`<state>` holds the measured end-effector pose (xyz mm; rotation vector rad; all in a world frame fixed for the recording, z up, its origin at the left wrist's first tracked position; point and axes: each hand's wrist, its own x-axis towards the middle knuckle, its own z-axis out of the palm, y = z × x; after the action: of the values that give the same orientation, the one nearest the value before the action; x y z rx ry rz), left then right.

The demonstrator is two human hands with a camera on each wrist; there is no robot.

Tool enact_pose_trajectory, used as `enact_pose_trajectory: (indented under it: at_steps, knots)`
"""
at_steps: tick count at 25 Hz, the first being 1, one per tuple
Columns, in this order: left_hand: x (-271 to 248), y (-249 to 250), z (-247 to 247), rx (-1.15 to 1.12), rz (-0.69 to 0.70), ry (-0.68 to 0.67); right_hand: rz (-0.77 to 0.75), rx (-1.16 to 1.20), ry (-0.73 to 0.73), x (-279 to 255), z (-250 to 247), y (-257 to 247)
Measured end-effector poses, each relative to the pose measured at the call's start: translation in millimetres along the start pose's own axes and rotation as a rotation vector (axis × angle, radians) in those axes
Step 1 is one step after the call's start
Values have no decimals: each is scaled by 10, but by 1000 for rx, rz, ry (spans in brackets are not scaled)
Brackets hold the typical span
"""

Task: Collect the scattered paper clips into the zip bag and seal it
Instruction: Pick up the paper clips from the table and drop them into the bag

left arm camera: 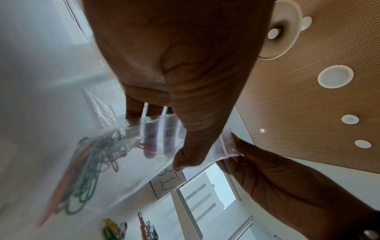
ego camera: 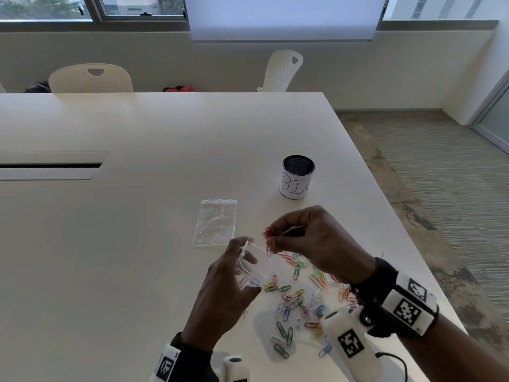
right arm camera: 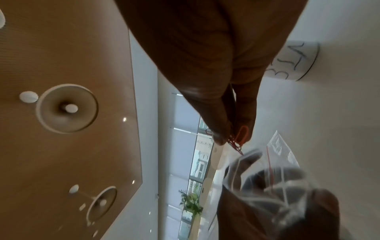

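My left hand (ego camera: pixel 242 260) holds a clear zip bag (ego camera: pixel 256 267) above the table, fingers inside its mouth and thumb outside, keeping it spread. In the left wrist view the zip bag (left arm camera: pixel 131 162) holds several coloured clips. My right hand (ego camera: pixel 278 238) pinches a bunch of red paper clips (ego camera: pixel 268 237) just above the bag's mouth; in the right wrist view the red clips (right arm camera: pixel 238 139) hang over the bag's rim (right arm camera: pixel 267 170). Many coloured paper clips (ego camera: pixel 297 299) lie scattered on the table under and in front of my right hand.
A second, flat zip bag (ego camera: pixel 216 222) lies just beyond my left hand. A mesh cup labelled BIN (ego camera: pixel 297 177) stands farther back right. The table's right edge (ego camera: pixel 391 216) runs close to the clips. White chairs stand behind the table.
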<state>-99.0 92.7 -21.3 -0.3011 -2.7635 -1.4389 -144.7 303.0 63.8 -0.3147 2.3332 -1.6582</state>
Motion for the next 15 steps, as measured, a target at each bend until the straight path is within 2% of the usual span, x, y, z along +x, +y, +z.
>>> enact_pose_trajectory:
  at_steps: [7, 13, 15]
  knots:
    - [-6, 29, 3, -16, -14, -4, -151, -374, 19, -82, 416, -92]
    - [-1, 11, -15, -10, -9, -5, -183, -447, 30, -70, 397, -204]
    - [-12, -2, -23, 15, 10, 2, -186, -461, 74, -30, 281, -196]
